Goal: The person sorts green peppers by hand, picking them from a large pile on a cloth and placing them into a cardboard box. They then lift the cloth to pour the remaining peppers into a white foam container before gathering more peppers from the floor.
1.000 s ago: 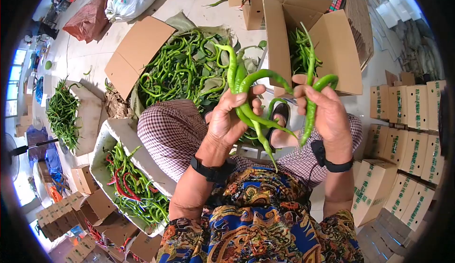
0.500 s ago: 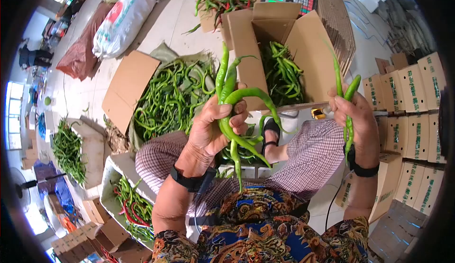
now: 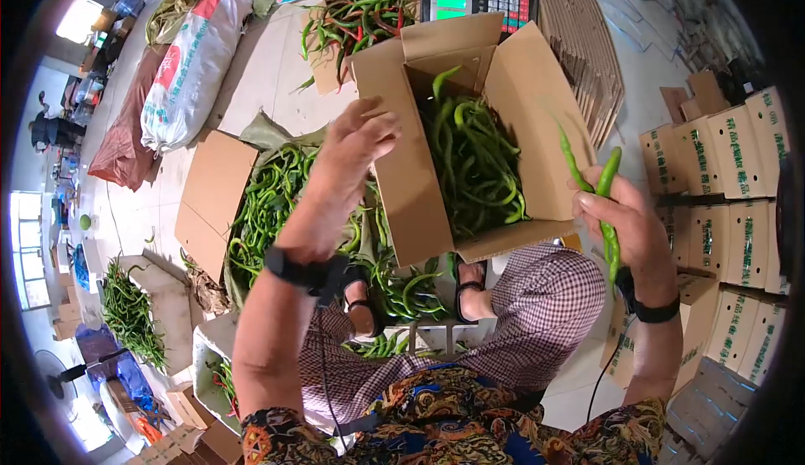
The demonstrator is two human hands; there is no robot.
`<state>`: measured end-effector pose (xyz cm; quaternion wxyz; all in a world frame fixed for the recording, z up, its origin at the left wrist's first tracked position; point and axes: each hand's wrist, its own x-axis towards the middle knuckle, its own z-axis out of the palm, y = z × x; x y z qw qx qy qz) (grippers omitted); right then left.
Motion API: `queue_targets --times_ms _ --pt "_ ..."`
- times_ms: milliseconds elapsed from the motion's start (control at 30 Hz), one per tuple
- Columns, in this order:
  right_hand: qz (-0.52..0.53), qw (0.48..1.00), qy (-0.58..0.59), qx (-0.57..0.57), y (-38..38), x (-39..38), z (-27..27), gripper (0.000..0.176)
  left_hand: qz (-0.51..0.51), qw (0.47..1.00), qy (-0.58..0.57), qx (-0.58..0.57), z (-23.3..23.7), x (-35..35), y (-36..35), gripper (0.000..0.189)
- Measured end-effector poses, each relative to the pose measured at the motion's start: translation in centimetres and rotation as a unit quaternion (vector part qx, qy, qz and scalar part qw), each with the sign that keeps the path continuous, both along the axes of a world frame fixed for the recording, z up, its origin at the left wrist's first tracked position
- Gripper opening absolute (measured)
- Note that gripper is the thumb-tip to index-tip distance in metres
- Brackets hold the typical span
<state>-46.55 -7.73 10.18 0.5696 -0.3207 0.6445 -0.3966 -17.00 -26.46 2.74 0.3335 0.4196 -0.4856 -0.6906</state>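
Observation:
My right hand [image 3: 627,218] is closed round two long green chili peppers [image 3: 609,181], right of the open cardboard box [image 3: 537,121]. My left hand [image 3: 359,138] is in the air by the box's left flap, fingers loosely apart and a little blurred, with no pepper visible in it. Inside the box lies a heap of green chili peppers [image 3: 474,155]. Below and left of my left hand, a larger pile of green chili peppers [image 3: 272,201] spreads over a sack beside a cardboard flap.
Behind the box stand a digital scale [image 3: 478,0] and a carton of mixed red and green peppers [image 3: 365,20]. Flattened cardboard [image 3: 579,37] leans at the right, near stacked printed cartons [image 3: 713,155]. A foam box [image 3: 159,297] with peppers and a white sack [image 3: 201,62] lie left.
The bunch of peppers has left my left hand, which has moved up and left towards the box. More peppers show in the box. My right hand still holds its peppers.

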Motion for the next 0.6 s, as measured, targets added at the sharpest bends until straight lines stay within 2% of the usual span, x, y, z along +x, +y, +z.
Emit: queue_targets --times_ms 33,133,200,267,333,400,433,467,500,533,600 --pt "0.058 0.998 0.022 -0.016 -0.8 -0.4 -0.7 0.034 -0.004 1.000 0.001 0.021 1.6 1.2 0.2 0.050" --pt "0.064 0.997 0.024 -0.023 -3.8 1.0 -0.4 0.035 -0.028 0.998 0.012 0.057 5.5 5.9 1.0 0.044" --pt "0.095 0.995 0.033 -0.021 -6.4 -0.1 -1.3 0.034 -0.002 0.998 -0.049 0.045 8.3 8.9 2.2 0.042" --pt "0.126 0.989 -0.028 -0.069 -8.5 0.2 -1.4 0.032 0.028 0.995 -0.090 0.034 10.4 12.1 3.3 0.043" --pt "0.110 0.990 -0.046 -0.080 -9.6 1.6 -1.6 0.033 0.073 0.988 -0.135 0.019 11.8 15.0 4.7 0.045" --pt "0.074 0.988 -0.084 -0.110 -10.7 2.8 -1.9 0.034 0.111 0.981 -0.155 0.021 11.2 19.4 5.4 0.048" --pt "0.178 0.979 0.003 -0.094 -11.5 1.8 -3.5 0.041 0.129 0.980 -0.150 0.031 10.1 22.0 6.0 0.049" --pt "0.182 0.979 0.004 -0.091 -11.8 1.5 -5.3 0.041 0.148 0.978 -0.145 0.040 8.6 24.6 6.7 0.049" --pt "0.299 0.940 0.153 -0.056 -11.8 1.3 -7.3 0.042 0.169 0.972 -0.149 0.060 7.1 26.6 7.8 0.048" --pt "0.405 0.865 0.296 -0.019 -11.7 1.2 -8.8 0.043 0.189 0.966 -0.154 0.082 5.3 28.7 9.1 0.046" --pt "0.460 0.736 0.497 0.004 -10.0 1.3 -10.3 0.046 0.225 0.947 -0.198 0.118 0.4 32.7 12.9 0.041"
